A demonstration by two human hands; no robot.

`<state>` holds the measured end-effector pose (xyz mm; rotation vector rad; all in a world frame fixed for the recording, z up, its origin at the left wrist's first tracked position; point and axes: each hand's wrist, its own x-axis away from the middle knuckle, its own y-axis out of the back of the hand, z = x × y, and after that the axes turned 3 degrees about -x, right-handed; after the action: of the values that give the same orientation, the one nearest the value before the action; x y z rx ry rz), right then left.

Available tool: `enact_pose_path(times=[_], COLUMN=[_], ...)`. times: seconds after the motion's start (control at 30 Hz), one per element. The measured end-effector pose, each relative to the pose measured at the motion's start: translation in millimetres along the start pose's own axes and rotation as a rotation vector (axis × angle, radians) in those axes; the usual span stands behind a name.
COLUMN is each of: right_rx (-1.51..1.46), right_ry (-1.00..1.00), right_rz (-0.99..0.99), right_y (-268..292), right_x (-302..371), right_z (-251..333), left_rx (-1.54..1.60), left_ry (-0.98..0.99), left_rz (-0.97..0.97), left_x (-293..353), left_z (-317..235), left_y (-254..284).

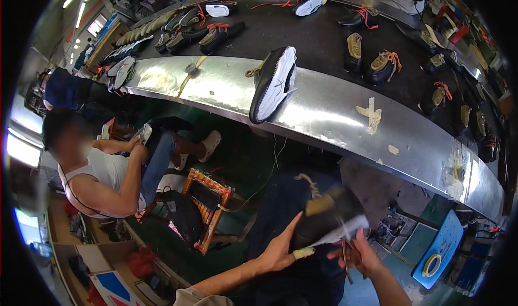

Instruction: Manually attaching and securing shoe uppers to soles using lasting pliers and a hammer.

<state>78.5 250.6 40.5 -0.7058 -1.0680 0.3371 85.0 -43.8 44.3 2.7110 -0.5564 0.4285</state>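
Low at the centre right, above my lap, is a black shoe (326,222) with a white underside and a loop of cord at its upper end. My left hand (281,252) is closed round its left side, with yellow tape on one digit. At the shoe's lower right, my right hand (362,256) grips a slender metal hand tool (349,275); motion blur hides its exact kind. The tool's upper part meets the white edge of the shoe. Another black shoe with a white sole (272,87) leans on the metal rim ahead, away from both hands.
A dark conveyor belt (318,41) with a metal rim (334,111) curves across ahead, bearing several black shoes with orange laces. A seated co-worker (102,168) is at left, near a wooden stool (208,206). A blue stool (440,246) carrying a tape roll (431,265) stands at right.
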Motion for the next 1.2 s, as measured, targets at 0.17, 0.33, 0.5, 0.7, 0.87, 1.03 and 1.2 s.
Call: enact_pose_path(times=[0.17,0.33,0.5,0.7,0.87,1.03,1.2], right_rx=[0.698,0.829,1.339,1.078,1.154,0.654,1.696], right_ry=[0.699,0.959,0.345,0.397,0.357,-0.011,0.732], right_rz=[-0.255,-0.405,-0.165,-0.211,-0.104,0.086,-0.141], right_y=[-19,-34,-33,-58,-73,-53,-71], right_x=[-32,-52,-39,-41,-16,-28,-46], right_z=[18,-11,12,23,51,27,7], left_rx=[0.443,0.907,0.95,0.642,0.677,0.721,0.621], left_ry=[-0.189,0.449,0.123,-0.075,0.016,-0.02,0.059], left_rz=[-0.242,-0.179,-0.087,-0.019,-0.053,-0.031,-0.053], left_x=[-53,-96,-91,-77,-69,-72,-61], left_z=[22,47,44,32,38,35,65], left_y=[8,-25,-16,-20,-19,-25,-17])
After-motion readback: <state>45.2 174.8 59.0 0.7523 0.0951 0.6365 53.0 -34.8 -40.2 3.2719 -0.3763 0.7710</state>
